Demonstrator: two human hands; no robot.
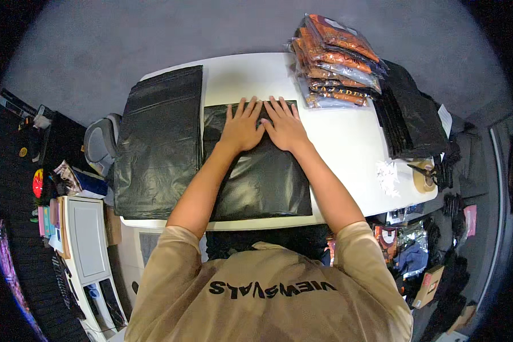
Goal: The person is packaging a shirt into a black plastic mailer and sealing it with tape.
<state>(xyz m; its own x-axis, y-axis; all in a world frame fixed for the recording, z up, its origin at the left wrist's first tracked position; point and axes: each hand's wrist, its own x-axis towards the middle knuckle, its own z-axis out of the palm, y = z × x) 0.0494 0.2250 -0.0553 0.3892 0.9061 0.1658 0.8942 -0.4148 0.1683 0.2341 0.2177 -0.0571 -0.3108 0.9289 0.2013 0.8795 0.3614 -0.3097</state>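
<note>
On the white table [350,165], seen from above, the black plastic [262,185] lies near the middle, its near edge close to the table's near rim and its far edge well short of the far rim. Its left edge runs just beside a taller black stack [159,142], which leaves little room on that side. To the right, a broad stretch of white tabletop separates it from the clear-wrapped packs [339,65] at the far rim, the dark pile [419,117] at the right end, and the white scraps [388,178] and tape roll [423,181] near the right corner. Both forearms, bare below short tan sleeves, reach forward over the near rim and converge; the left one crosses the right part of the black stack's near end in this view, the right one the right edge of the plastic. The left hand [243,128] and right hand [285,126] lie side by side, backs upward, fingers extended and spread toward the far edge of the plastic, thumbs turned inward and meeting or nearly so. Each hand is opened flat upon the plastic, grasping nothing, with the fingertips at about its far edge.
</note>
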